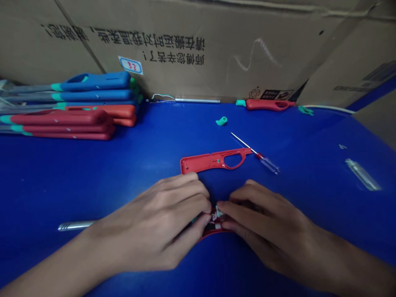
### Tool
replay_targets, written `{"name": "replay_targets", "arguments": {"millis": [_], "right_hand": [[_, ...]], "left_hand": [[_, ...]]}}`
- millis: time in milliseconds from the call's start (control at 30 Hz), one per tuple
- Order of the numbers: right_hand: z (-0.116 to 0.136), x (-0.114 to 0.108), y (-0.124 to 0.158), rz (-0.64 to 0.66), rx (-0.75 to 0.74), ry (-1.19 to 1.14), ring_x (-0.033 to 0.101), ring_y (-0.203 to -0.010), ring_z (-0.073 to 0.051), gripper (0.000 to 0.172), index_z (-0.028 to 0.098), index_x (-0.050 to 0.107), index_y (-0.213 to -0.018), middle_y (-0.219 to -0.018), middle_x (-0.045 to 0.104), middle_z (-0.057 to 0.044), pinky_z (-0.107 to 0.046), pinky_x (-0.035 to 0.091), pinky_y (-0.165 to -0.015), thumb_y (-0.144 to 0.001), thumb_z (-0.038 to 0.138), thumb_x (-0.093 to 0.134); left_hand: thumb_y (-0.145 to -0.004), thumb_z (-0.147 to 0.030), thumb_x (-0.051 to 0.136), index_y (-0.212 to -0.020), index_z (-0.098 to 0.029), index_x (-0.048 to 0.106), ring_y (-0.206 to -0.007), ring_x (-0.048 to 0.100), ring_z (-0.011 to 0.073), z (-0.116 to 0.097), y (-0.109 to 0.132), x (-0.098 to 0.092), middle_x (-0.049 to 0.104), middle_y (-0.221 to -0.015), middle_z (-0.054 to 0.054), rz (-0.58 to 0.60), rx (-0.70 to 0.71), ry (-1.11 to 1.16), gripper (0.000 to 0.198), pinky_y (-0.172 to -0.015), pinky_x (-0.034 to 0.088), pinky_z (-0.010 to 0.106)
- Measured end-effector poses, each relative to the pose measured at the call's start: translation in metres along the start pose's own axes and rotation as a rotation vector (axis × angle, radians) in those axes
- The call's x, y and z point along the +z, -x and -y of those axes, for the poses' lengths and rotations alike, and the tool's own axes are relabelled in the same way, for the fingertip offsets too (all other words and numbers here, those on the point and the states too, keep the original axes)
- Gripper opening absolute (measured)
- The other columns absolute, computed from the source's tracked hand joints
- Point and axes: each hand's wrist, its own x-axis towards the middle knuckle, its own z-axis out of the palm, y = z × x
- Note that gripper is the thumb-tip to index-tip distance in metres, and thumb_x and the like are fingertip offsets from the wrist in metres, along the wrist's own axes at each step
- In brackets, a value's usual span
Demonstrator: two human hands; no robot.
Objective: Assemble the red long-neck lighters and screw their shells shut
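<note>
My left hand and my right hand meet near the table's front, fingers closed on a red lighter shell between them. Small inner parts show inside it: a pale green piece, white wire and a black part. My fingers cover most of the shell, so how these parts sit is hard to see. Just beyond my hands lies the matching red shell half, its hollow side up. A screwdriver with a clear handle rests by its right end. A metal tube is partly hidden by my left forearm.
Blue, orange and red lighters are stacked at the back left. Along the cardboard box lie a thin metal rod and a red handle. A green cap is mid-table; a clear fuel tank lies right.
</note>
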Motion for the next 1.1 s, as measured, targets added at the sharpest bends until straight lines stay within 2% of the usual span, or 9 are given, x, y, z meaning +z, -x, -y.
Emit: {"name": "replay_targets", "arguments": {"millis": [267,567,1100], "right_hand": [[0.0006,0.0002,0.0011,0.012,0.007,0.014,0.057,-0.079,-0.017,0.016,0.010,0.068,-0.106,-0.090,0.063,-0.007,-0.030,0.056,-0.068,-0.093,0.008,0.058],[0.0009,-0.0009,0.0000,0.032,0.019,-0.003,0.055,-0.079,-0.017,0.019,0.011,0.069,-0.109,-0.091,0.063,-0.007,-0.030,0.055,-0.068,-0.093,0.008,0.058],[0.0017,0.0020,0.0017,0.026,0.020,0.027,0.057,-0.082,-0.017,0.018,0.012,0.068,-0.110,-0.093,0.063,-0.007,-0.030,0.055,-0.070,-0.094,0.010,0.060]], "left_hand": [[-0.096,-0.011,0.046,-0.089,-0.013,0.065,-0.081,0.057,0.0152,-0.0002,-0.0015,0.0008,0.061,-0.083,0.004,0.005,0.007,-0.010,0.020,-0.085,0.048,0.032],[-0.096,-0.012,0.045,-0.087,-0.014,0.065,-0.079,0.056,0.0168,-0.0015,-0.0017,0.0002,0.060,-0.081,0.004,0.009,0.011,-0.006,0.022,-0.076,0.049,0.033],[-0.097,-0.012,0.045,-0.087,-0.013,0.066,-0.080,0.057,0.0172,0.0006,0.0001,0.0006,0.061,-0.082,0.005,0.017,0.010,-0.018,0.023,-0.079,0.049,0.035]]}}
